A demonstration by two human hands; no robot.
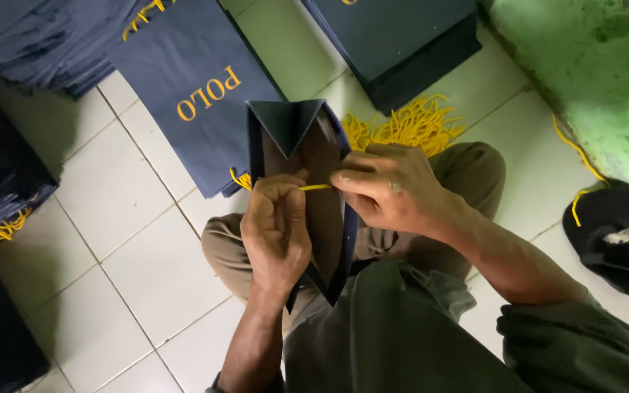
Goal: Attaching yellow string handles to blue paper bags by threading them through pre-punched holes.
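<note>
A light, creasable navy paper bag was held open over the lap; a limp yellow cord was pinched closed between left hand and right hand, best gripped near its end.

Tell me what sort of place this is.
Probably a small workshop where paper bags get handles: stacks of flat navy paper bags on white floor tiles, a heap of loose yellow cords.

I've got a navy paper bag standing open on my lap, mouth up, its side gusset folded inward. A short yellow cord stretches taut across its opening, pinched at both ends.
</note>
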